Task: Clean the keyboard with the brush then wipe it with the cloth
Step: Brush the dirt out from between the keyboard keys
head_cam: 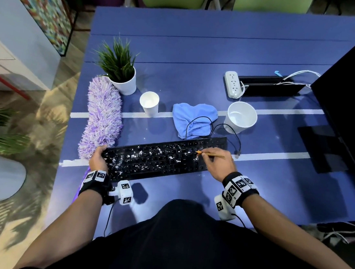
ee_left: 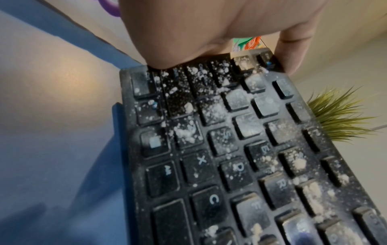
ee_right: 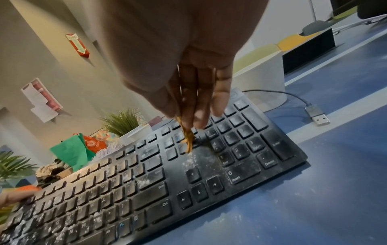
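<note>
A black keyboard (head_cam: 164, 157) speckled with white powder lies on the blue table, its keys (ee_left: 240, 165) and number pad (ee_right: 240, 149) dusty. My left hand (head_cam: 98, 156) grips its left end, thumb and fingers over the edge (ee_left: 188, 41). My right hand (head_cam: 216, 163) pinches a thin wooden brush (head_cam: 211, 155), its tip (ee_right: 188, 145) touching the keys beside the number pad. A crumpled blue cloth (head_cam: 192, 119) lies behind the keyboard, under the black cable.
A purple fluffy duster (head_cam: 102, 118) lies at the left. A potted plant (head_cam: 120, 70), a paper cup (head_cam: 149, 102) and a white bowl (head_cam: 240, 117) stand behind the keyboard. A power strip (head_cam: 232, 84) and dark monitor (head_cam: 349, 101) are at the right. USB plug (ee_right: 317, 116) lies loose.
</note>
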Available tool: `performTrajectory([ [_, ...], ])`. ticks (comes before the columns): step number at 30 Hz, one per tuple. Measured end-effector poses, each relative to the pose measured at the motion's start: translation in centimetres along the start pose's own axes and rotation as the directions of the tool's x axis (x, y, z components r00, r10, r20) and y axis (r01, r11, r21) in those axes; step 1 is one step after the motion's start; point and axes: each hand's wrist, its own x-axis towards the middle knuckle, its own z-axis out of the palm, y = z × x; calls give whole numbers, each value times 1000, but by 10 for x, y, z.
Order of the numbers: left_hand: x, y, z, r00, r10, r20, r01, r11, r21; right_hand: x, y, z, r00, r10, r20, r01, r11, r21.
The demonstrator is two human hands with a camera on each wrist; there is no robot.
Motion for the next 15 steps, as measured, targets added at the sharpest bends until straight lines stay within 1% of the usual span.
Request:
performTrajectory([
  [2,-8,3,2,1000,-3,15,3,1000,-16,-2,0,-1,991,33,133,-19,994,-109],
  [3,-8,2,2,1000,4,23,-4,1000,-11,-4,0,-1,989,47,141,-33,994,-106],
  [6,-5,0,2,999,28,19,-28,999,17,-8,-1,-2,998,58,20,-57,997,-44],
  [7,-4,0,1,999,34,19,-34,999,25,-9,-2,-1,997,70,22,-70,997,-32],
  [9,-1,0,-1,998,52,29,-53,998,33,-9,0,2,991,106,82,-106,994,-15],
  [12,-7,1,3,997,74,8,-75,996,39,-8,1,5,987,133,85,-134,991,6],
  [15,-20,7,7,999,36,-16,-36,998,43,-9,-6,9,986,72,149,-81,995,57],
])
